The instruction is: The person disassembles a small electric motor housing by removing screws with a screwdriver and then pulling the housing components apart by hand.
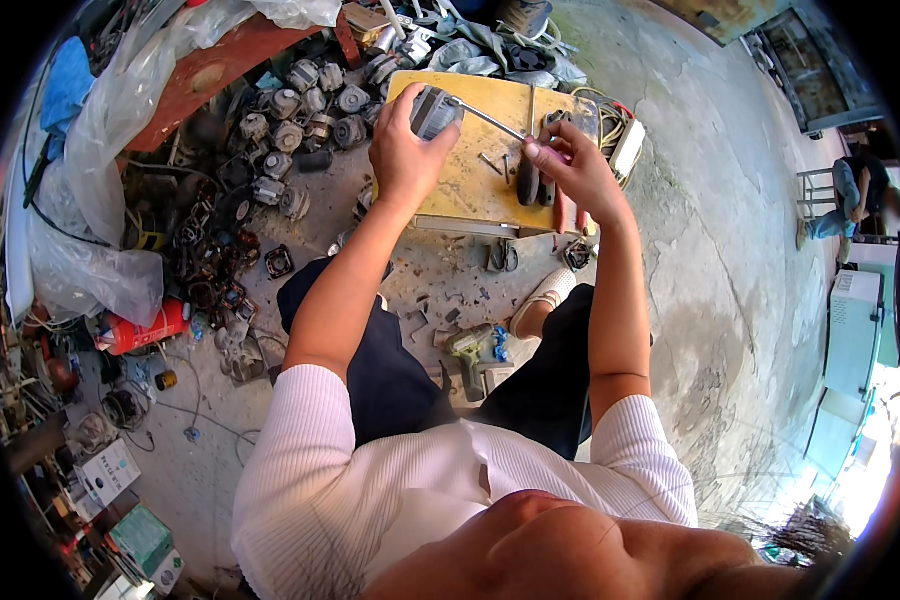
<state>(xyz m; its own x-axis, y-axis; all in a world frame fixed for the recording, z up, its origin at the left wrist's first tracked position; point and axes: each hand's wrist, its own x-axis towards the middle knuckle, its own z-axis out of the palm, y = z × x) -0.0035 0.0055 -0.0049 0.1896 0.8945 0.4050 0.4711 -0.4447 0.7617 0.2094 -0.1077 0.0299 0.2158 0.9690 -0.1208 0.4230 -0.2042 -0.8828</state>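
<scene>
A small grey electric motor (pixel 433 115) is gripped in my left hand (pixel 402 160), above the far left part of a worn yellow tabletop (pixel 455 205). My right hand (pixel 578 175) is closed around a screwdriver (pixel 490 119), its handle mostly hidden by the fingers. The long metal shaft slants up to the left, and its tip meets the top right side of the motor. Below the shaft lie a couple of dark screws (pixel 491 163). Beside and partly under my right hand are pliers with dark grips (pixel 528 183) and a tool with red handles (pixel 561 212).
Many motors (pixel 285 135) are heaped on the floor left of the table. A green cordless drill (pixel 466 348) stands between my feet among scraps. Coiled cable and a white power strip (pixel 626 150) lie at the table's right. Another person (pixel 855 195) sits far right.
</scene>
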